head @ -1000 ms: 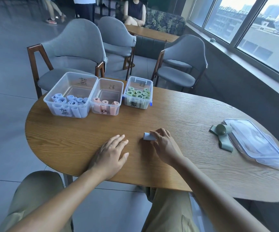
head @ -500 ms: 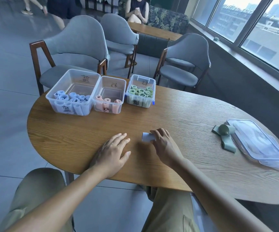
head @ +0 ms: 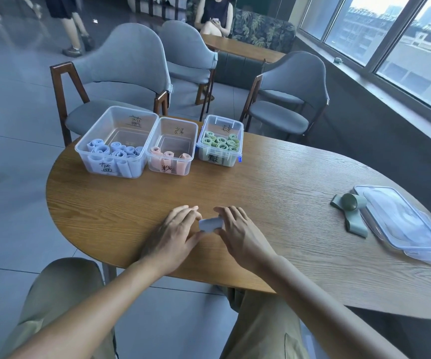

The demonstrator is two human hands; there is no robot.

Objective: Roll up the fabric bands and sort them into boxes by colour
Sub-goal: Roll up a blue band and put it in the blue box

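Together, both hands (head: 175, 234) (head: 240, 233) — blue roll (head: 210, 224) between

Part of the small pale blue fabric roll (head: 210, 225) at lower centre was covered by the fingers of both hands. The stacked clear plastic lids (head: 400, 224) were cut off by the right edge. The black handwritten labels (head: 107, 168) on the boxes could not be read.
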